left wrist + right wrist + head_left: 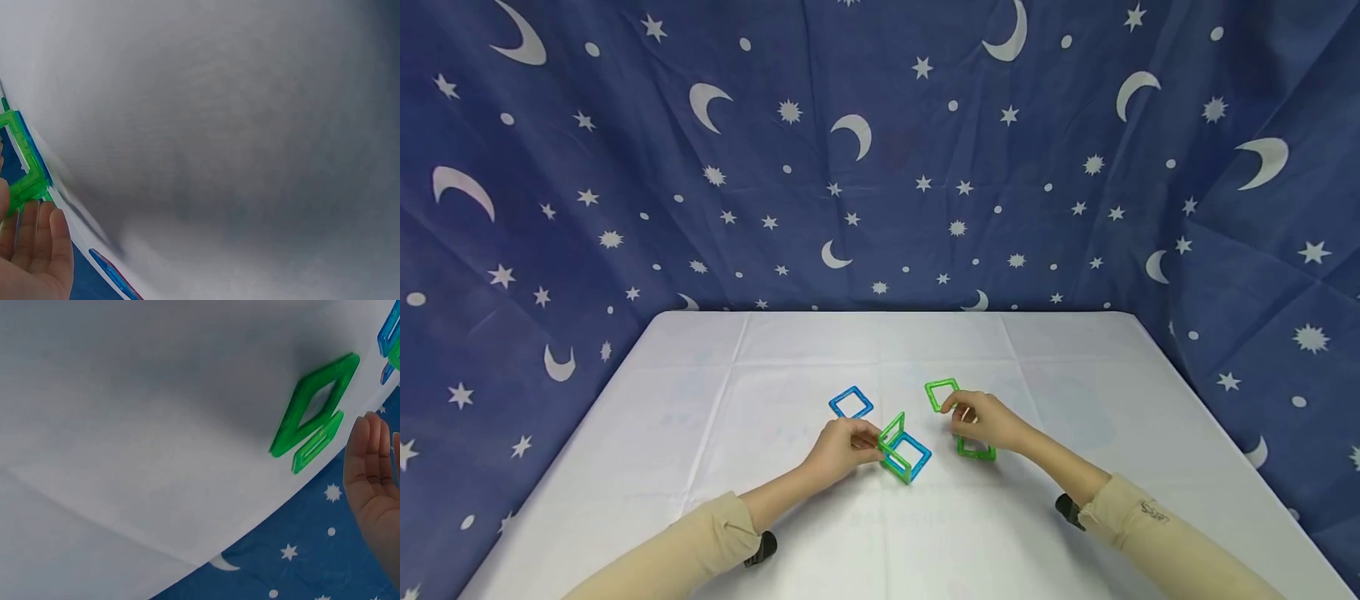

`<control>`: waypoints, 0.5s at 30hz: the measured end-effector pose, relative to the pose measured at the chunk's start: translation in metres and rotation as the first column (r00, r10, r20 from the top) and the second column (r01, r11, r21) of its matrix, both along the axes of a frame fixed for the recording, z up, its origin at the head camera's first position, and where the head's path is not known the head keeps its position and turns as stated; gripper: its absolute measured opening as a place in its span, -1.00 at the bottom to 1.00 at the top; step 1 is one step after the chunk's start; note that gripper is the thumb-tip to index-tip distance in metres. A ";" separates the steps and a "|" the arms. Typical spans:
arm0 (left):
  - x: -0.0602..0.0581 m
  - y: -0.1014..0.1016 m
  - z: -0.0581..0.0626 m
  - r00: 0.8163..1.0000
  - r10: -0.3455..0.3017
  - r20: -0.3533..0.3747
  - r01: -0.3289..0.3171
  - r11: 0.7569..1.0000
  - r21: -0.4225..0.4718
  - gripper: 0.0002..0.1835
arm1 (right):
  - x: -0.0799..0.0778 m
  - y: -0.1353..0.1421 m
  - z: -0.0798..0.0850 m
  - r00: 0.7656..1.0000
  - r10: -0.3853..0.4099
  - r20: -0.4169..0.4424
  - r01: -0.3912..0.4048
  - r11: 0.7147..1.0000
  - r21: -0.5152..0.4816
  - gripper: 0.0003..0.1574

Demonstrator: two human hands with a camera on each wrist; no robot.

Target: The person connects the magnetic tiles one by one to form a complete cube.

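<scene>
My left hand (845, 450) pinches a green square frame tile (895, 455) between thumb and fingers. That tile stands upright along one edge of a flat blue square frame tile (919, 442). A second green tile (891, 426) is upright too, meeting the first at a corner. In the left wrist view the gripped green tile (31, 181) lies between thumb and fingers. Over to the right, my right hand (988, 421) hovers with loosely bent fingers, holding nothing. Two more green square tiles are close by it, one beyond its fingertips (946, 406) and another (977, 455) partly hidden beneath.
Another blue square tile (863, 397) lies flat beyond my left hand. A white cloth covers the table (790, 350). Behind its far edge hangs a dark blue curtain (895, 167) with moons and stars.
</scene>
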State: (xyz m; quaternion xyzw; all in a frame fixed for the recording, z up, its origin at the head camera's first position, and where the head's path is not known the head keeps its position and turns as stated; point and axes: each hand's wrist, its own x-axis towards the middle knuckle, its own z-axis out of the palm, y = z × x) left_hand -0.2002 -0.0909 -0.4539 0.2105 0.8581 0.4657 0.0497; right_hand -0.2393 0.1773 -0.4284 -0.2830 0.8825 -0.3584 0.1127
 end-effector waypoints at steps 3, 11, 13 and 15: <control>0.001 -0.001 -0.001 1.000 0.007 -0.006 -0.007 1.000 0.002 -0.77 | 0.001 0.005 0.003 0.999 -0.019 -0.045 0.020 0.999 0.033 -0.75; -0.002 -0.002 0.002 1.000 0.004 0.025 -0.004 1.000 0.002 -0.77 | 0.003 0.014 0.006 0.996 0.000 -0.094 0.017 0.983 0.182 -0.58; -0.003 -0.001 0.002 1.000 0.003 0.025 -0.003 1.000 0.001 -0.76 | 0.005 0.015 0.006 0.996 -0.003 -0.084 0.021 0.976 0.216 -0.54; -0.003 0.000 0.003 1.000 0.003 0.023 -0.003 1.000 0.006 -0.75 | 0.006 0.017 0.006 0.997 -0.018 -0.069 0.033 0.971 0.235 -0.50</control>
